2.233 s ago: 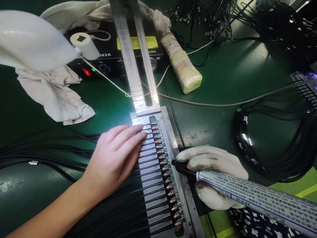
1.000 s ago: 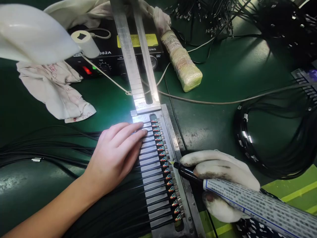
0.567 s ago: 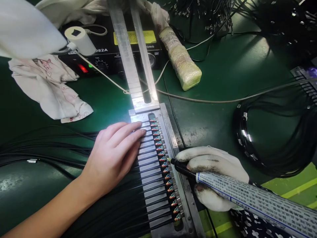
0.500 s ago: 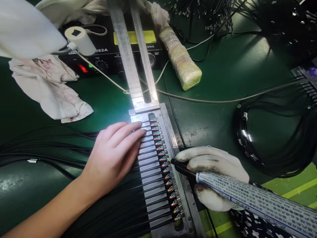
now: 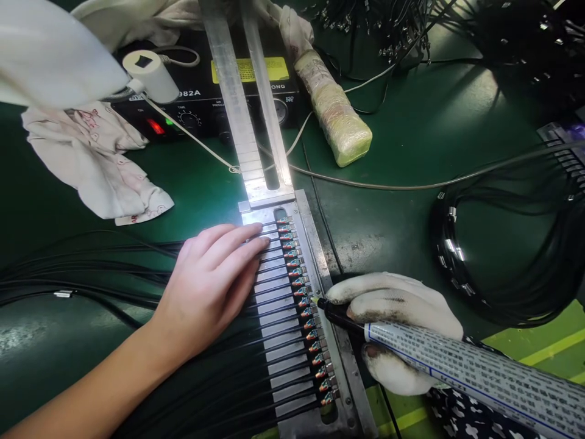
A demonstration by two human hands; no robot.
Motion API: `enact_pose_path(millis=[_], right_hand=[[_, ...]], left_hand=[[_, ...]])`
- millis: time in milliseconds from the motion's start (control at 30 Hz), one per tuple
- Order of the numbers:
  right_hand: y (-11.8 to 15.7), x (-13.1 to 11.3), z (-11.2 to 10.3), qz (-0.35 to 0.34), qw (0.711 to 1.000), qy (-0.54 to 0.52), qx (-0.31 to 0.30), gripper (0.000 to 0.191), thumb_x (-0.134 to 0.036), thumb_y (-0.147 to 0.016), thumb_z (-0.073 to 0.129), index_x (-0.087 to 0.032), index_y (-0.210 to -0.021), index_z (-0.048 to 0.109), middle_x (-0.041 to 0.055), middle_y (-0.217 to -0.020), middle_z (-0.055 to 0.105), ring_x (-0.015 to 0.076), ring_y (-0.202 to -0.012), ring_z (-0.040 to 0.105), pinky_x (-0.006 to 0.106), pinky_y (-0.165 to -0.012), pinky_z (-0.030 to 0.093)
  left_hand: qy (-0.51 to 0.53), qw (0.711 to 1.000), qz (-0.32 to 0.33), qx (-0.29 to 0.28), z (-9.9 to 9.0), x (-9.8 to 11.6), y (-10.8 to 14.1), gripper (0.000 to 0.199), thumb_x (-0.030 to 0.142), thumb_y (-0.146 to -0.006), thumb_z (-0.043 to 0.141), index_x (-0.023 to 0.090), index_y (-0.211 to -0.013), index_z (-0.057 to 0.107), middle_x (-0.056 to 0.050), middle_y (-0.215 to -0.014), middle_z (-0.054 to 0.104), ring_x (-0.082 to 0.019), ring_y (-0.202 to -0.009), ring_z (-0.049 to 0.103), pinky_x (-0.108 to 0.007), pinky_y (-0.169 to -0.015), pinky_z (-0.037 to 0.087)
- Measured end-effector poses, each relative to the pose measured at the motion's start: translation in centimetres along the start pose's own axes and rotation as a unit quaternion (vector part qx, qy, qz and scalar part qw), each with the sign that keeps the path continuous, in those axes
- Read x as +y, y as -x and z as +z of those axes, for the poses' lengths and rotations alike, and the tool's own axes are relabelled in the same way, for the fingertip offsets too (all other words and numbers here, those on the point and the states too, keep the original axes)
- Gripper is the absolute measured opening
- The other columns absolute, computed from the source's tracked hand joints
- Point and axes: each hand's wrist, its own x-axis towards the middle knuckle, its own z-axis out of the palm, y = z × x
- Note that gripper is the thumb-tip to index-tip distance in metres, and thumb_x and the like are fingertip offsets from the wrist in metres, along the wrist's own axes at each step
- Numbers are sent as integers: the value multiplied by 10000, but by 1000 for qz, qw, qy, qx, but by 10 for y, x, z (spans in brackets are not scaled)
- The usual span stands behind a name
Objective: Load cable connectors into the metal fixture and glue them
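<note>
My bare left hand (image 5: pixel 214 274) lies over the upper end of a slotted metal fixture (image 5: pixel 281 360). Its fingertips rest on the black cables (image 5: pixel 283 332), outstretched rather than wrapped round them; the thumb is hidden. Side by side, the cables cross the fixture, and each ends in small coloured wires at a metal connector (image 5: pixel 315 347). In my gloved right hand (image 5: pixel 402 305) is a printed marker pen (image 5: pixel 457 366) with a black front end. Its pale yellowish tip is beside the connectors about midway down the row; whether it touches one I cannot tell.
A black control box (image 5: pixel 196 116) stands behind the fixture, beside a white lamp (image 5: pixel 55 55) and crumpled cloth (image 5: pixel 105 164). A plastic-wrapped bar (image 5: pixel 338 122) lies at the back. Coiled black cables (image 5: pixel 450 250) lie to the right.
My right hand and the marker pen have shifted slightly right and down, the tip moving a little away from the connectors. My left hand stays in place on the cables.
</note>
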Motion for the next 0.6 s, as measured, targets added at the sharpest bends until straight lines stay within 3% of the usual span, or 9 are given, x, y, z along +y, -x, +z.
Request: enact_pose_path(millis=[600], right_hand=[[-1, 1, 2, -9, 1000, -6, 19, 138, -162, -725, 573, -148, -842, 645, 105, -846, 751, 189, -800, 745, 254, -704, 623]], left_hand=[[3, 1000, -1, 6, 1, 1, -1, 362, 123, -901, 585, 171, -1259, 558, -121, -1297, 619, -293, -1170, 542, -496, -972, 459]])
